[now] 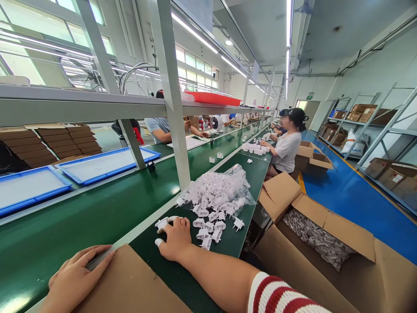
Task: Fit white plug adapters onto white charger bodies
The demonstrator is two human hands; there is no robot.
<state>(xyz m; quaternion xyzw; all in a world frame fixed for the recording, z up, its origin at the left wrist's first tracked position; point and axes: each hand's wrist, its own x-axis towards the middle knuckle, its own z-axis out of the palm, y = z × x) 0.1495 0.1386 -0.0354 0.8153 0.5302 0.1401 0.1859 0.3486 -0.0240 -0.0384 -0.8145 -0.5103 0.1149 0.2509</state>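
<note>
My right hand (177, 241) reaches over the green bench with white covers on its thumb and a fingertip. Its thumb stands apart, and the covered finger lies against a white plastic plug part (162, 224); no grip on it is visible. Beside this hand lie several loose white plug parts (208, 226), two-pinned where their ends show. More spill from a clear plastic bag (239, 180) just behind. At lower left, my left hand (76, 276) rests with fingers stretched along the metal rail, its thumb by the edge of a brown cardboard piece (137, 282).
A green conveyor belt (97, 217) runs along the left, beneath a shelf on grey posts (167, 87). Blue-rimmed trays (107, 165) sit beyond it. At right stands an open carton (329, 217) of bagged parts. A co-worker (286, 143) sits farther along the bench.
</note>
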